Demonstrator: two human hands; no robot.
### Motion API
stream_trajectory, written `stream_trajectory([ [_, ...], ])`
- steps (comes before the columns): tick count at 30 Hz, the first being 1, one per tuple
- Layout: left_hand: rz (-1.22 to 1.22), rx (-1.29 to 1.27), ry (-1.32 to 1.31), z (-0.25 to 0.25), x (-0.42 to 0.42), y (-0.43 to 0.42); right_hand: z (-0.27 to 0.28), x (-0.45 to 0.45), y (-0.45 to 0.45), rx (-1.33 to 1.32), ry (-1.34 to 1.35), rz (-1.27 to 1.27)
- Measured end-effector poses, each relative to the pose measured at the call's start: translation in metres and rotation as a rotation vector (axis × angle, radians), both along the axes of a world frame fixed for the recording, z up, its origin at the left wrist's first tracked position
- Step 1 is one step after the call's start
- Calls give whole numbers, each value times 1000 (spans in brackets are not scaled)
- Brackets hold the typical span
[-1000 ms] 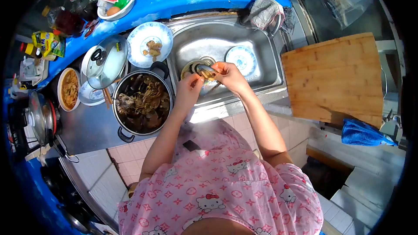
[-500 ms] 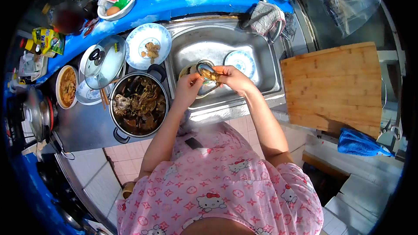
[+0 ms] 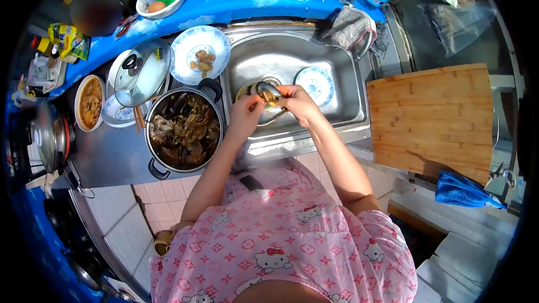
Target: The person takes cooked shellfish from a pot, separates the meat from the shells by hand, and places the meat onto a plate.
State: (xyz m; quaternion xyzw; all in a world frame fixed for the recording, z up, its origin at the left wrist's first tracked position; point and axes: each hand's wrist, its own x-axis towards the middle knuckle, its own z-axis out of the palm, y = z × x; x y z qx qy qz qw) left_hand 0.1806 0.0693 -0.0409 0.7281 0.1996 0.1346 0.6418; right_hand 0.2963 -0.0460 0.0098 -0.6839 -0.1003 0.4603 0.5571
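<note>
Over the left part of the steel sink [image 3: 275, 50], my right hand [image 3: 298, 104] holds an open mussel [image 3: 268, 93] with dark shell and yellowish flesh. My left hand [image 3: 247, 113] pinches at the flesh from the other side, its fingertips together. Beneath the hands is a bowl, mostly hidden by them. A pot [image 3: 184, 132] of dark shellfish stands on the counter left of my left hand. Behind the pot, a blue-patterned plate [image 3: 183, 39] bears a few pieces of yellowish meat [image 3: 203, 63].
Another patterned plate [image 3: 315, 86] lies in the sink. A glass lid [image 3: 147, 73], chopsticks [image 3: 138, 119] and a bowl of food [image 3: 90, 104] are at left. On the right are a cutting board [image 3: 429, 120], blue cloth [image 3: 466, 189] and scissors [image 3: 501, 176].
The view has shifted slightly. Both hands stay together over the sink, and the mussel between them has tilted a little.
</note>
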Motion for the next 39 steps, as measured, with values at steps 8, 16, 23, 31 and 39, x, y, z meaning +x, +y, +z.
stream_trajectory([
  [8,9,-82,-9,6,-9,3,-7,-11,10,-22,-144,-25],
  [16,-2,46,97,14,-19,13,-11,-15,11,-135,-87,56],
  [23,113,-31,14,-6,-19,17,-6,-7,6,37,9,141],
  [31,212,27,-78,-3,-14,12,4,-16,15,38,92,-12],
  [39,165,67,23,7,-12,12,1,-21,20,81,-17,-64],
])
